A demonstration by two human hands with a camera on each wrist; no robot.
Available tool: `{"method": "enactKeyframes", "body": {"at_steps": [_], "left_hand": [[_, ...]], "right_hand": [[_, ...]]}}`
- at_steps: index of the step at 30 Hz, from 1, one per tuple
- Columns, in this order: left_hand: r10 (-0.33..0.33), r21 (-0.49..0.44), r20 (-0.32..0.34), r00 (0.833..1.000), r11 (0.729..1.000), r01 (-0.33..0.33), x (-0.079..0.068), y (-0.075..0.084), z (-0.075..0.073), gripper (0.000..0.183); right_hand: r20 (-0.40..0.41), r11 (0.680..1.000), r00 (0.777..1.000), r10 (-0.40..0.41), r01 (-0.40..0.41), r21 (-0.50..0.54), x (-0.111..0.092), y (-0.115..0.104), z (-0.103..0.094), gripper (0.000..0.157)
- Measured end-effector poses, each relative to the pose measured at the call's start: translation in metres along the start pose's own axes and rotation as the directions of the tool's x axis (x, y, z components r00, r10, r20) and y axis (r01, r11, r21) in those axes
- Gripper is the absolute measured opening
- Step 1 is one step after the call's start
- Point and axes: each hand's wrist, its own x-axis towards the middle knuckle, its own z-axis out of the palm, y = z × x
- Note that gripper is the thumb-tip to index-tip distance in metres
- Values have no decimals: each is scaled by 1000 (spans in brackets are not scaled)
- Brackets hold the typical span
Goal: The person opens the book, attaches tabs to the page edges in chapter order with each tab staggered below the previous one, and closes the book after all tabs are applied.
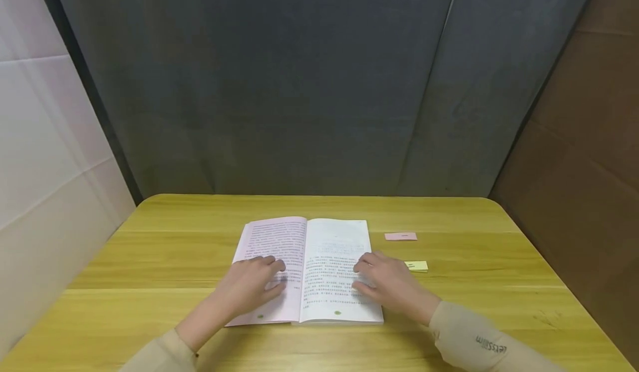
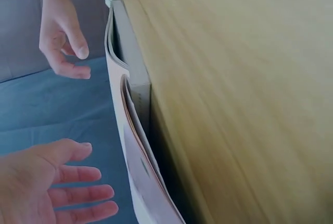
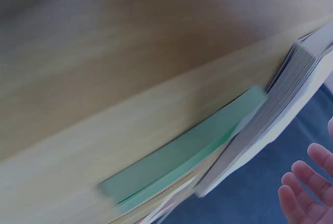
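An open book (image 1: 335, 239) with printed text lies on the table, its left page pinkish and its right page white. Over the left page hovers my left hand (image 1: 247, 286), fingers loosely extended. My right hand (image 1: 391, 283) is above the outer edge of the right page. In the left wrist view, both the left hand (image 2: 31, 182) and the right hand (image 2: 60, 31) are apart from the raised, curving pages (image 2: 140, 166), holding nothing. Relaxed fingers (image 3: 307, 182) show at the right edge of the right wrist view.
Right of the book lie a pink slip (image 1: 401, 237) and a yellow slip (image 1: 418, 265), the latter partly hidden by my right hand. A greenish strip (image 3: 182, 151) appears beside the book's page edges in the right wrist view. A dark curtain (image 1: 299, 83) stands behind the wooden table (image 1: 165, 250).
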Motion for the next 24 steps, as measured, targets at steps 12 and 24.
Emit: {"method": "enactKeyframes", "body": {"at_steps": [12, 24], "left_hand": [[15, -155, -20, 1000, 988, -18, 27, 15, 2, 21], [49, -186, 0, 999, 981, -48, 52, 32, 7, 24]], "right_hand": [[-12, 994, 994, 111, -110, 6, -26, 27, -12, 23], [-72, 984, 982, 174, -176, -8, -39, 45, -20, 26]]}}
